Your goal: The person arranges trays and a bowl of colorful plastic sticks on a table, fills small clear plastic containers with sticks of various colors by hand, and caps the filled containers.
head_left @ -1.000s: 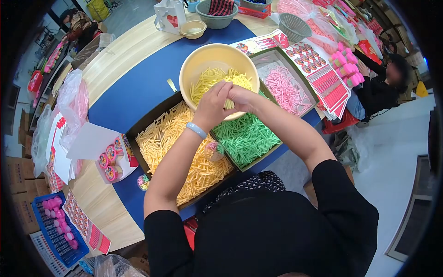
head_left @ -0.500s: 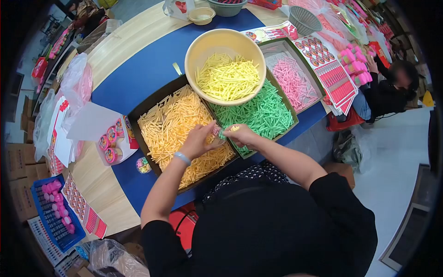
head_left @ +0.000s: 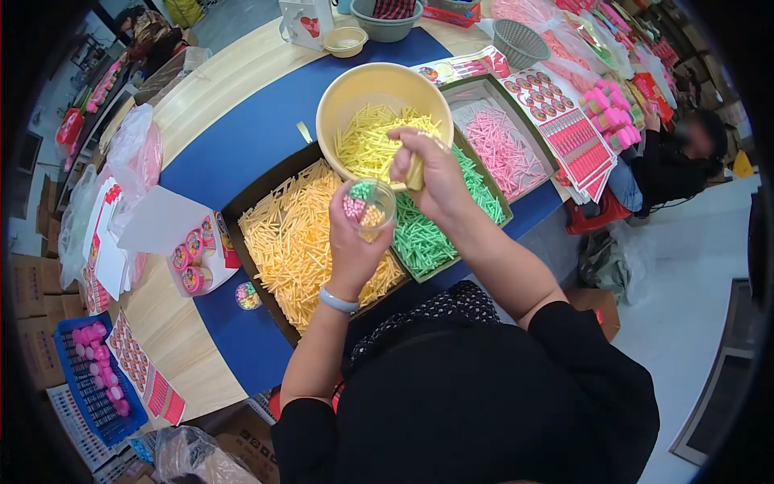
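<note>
My left hand [head_left: 352,256] is closed around a small clear plastic jar [head_left: 385,216], its open top facing up. Inside it, green, pink and orange sticks stand in separate bunches. To its right, my right hand [head_left: 439,179] grips a bundle of yellow sticks [head_left: 415,174] at the near rim of the cream bowl [head_left: 326,121]. More yellow sticks [head_left: 363,149] lie in that bowl. Below my left hand, a box holds loose orange sticks [head_left: 282,234]; green sticks [head_left: 427,238] fill the box beneath my right forearm.
Pink sticks [head_left: 500,149] lie in a tray at the right, beside printed sticker sheets [head_left: 568,137]. A filled jar [head_left: 247,295] stands left of the orange box, near a white carton [head_left: 211,278] of pink-lidded jars. A person [head_left: 685,161] sits at the far right.
My left hand has risen slightly and turned the jar's open top into view. My right hand has moved up and away from the jar to the yellow bowl's edge.
</note>
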The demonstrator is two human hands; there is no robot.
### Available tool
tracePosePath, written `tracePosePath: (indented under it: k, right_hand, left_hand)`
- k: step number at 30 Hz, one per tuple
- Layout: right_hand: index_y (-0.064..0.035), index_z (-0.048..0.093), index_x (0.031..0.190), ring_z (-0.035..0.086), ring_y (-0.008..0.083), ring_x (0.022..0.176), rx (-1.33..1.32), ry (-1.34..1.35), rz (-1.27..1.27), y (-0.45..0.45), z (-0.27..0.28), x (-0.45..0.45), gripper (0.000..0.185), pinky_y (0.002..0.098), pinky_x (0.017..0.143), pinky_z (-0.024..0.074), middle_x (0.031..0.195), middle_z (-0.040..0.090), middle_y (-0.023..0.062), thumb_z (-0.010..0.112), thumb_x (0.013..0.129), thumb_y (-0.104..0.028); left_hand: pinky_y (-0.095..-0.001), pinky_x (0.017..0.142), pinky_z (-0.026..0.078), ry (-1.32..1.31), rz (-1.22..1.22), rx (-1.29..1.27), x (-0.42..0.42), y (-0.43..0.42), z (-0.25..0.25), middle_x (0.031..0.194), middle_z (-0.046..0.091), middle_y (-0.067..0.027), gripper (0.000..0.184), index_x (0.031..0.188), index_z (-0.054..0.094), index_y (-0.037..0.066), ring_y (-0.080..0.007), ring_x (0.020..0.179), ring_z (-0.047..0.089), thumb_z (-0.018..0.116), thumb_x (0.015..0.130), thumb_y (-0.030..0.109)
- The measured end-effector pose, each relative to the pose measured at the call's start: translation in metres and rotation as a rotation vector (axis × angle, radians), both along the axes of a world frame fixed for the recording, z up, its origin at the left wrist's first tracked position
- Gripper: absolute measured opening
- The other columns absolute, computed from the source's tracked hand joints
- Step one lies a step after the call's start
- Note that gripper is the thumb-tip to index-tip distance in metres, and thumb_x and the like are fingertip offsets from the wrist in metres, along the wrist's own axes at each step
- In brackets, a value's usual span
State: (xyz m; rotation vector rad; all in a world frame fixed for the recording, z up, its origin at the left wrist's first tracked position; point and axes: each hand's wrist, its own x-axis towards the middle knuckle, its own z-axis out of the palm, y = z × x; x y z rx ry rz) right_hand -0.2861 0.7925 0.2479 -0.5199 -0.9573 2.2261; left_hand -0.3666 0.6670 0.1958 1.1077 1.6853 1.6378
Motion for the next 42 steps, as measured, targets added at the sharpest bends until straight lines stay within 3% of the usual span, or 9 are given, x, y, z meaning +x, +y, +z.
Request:
tracePosePath:
  k: [4,9,14,20,25,32,34,36,42]
  right_hand:
    - [0.0018,0.049,0.097,0.05,0.0098,0.055,-0.045,-0.08,-0.236,-0.026,0.028,-0.022,0.018,0.0216,0.062,0.0472,0.049,0.045,-0.0007,0.047,0.084,-0.011]
    - [0.0003,0.05,0.098,0.051,0.0098,0.056,-0.007,-0.011,-0.291,-0.031,0.019,-0.022,0.018,0.0239,0.069,0.048,0.054,0.05,0.0037,0.048,0.084,-0.012]
    - [-0.0007,0.05,0.098,0.049,0.0085,0.056,0.121,0.029,-0.296,-0.03,0.023,-0.018,0.017,0.0245,0.075,0.0463,0.053,0.047,0.0018,0.046,0.085,-0.011]
    - [-0.0015,0.051,0.097,0.046,0.007,0.054,0.217,0.082,-0.348,-0.032,0.022,-0.012,0.015,0.0195,0.067,0.0445,0.055,0.047,0.0013,0.045,0.086,-0.009]
    - [-0.0012,0.052,0.097,0.044,0.006,0.056,0.23,-0.016,-0.371,-0.034,0.026,-0.007,0.014,0.0174,0.057,0.0397,0.057,0.046,0.0009,0.046,0.086,-0.008]
    - [-0.0031,0.057,0.095,0.039,0.0043,0.055,0.283,-0.068,-0.408,-0.03,0.028,-0.012,0.015,0.015,0.051,0.0334,0.06,0.045,-0.0011,0.048,0.085,-0.009]
    - [-0.0031,0.059,0.093,0.039,0.0044,0.055,0.391,-0.206,-0.408,-0.026,0.031,-0.016,0.015,0.0147,0.051,0.0331,0.06,0.045,-0.0019,0.05,0.084,-0.011]
    - [-0.0032,0.06,0.092,0.039,0.0044,0.055,0.343,-0.207,-0.334,-0.023,0.03,-0.021,0.015,0.0148,0.051,0.033,0.061,0.045,-0.0028,0.052,0.083,-0.012]
    - [-0.0033,0.061,0.091,0.044,0.0053,0.06,0.491,-0.125,-0.048,-0.011,0.056,-0.022,0.015,0.0157,0.055,0.0366,0.067,0.052,0.0012,0.055,0.081,-0.012]
  left_hand:
    - [-0.0357,0.085,0.041,0.312,0.133,0.062,0.001,0.01,0.011,0.113,0.042,-0.0147,0.069,0.121,0.032,0.004,-0.0298,0.1,0.048,0.068,0.062,0.005]
    - [-0.0323,0.084,0.042,0.479,0.128,0.048,-0.002,0.005,0.033,0.112,0.045,-0.0142,0.068,0.121,0.031,0.004,-0.0256,0.098,0.05,0.068,0.064,0.002]
    - [-0.032,0.083,0.042,0.421,0.112,0.084,0.002,0.006,0.039,0.111,0.045,-0.0133,0.067,0.12,0.032,0.004,-0.025,0.097,0.05,0.067,0.063,0.001]
    - [-0.0312,0.083,0.042,0.374,0.128,0.062,0.011,0.008,0.04,0.111,0.045,-0.0132,0.067,0.12,0.032,0.005,-0.0247,0.097,0.05,0.067,0.063,0.001]
    - [-0.0359,0.087,0.037,0.305,0.154,0.082,0.016,0.01,0.037,0.111,0.041,-0.0145,0.071,0.121,0.032,0.003,-0.03,0.1,0.044,0.064,0.058,-0.002]
    - [-0.0374,0.089,0.034,0.62,0.241,0.08,0.012,0.012,0.046,0.11,0.042,-0.0143,0.064,0.119,0.034,0.003,-0.0295,0.1,0.042,0.06,0.061,0.0]
    - [-0.0376,0.09,0.033,0.749,0.226,0.126,0.004,0.011,0.041,0.113,0.04,-0.0145,0.061,0.121,0.032,0.003,-0.03,0.103,0.041,0.061,0.068,0.012]
    - [-0.039,0.09,0.033,0.812,0.253,0.12,0.002,0.009,0.045,0.113,0.041,-0.0148,0.06,0.12,0.034,0.002,-0.0308,0.103,0.04,0.06,0.067,0.011]
    - [-0.0372,0.087,0.037,0.589,0.239,0.099,0.001,-0.003,0.074,0.109,0.042,-0.015,0.063,0.12,0.034,0.002,-0.0302,0.099,0.043,0.061,0.063,0.003]
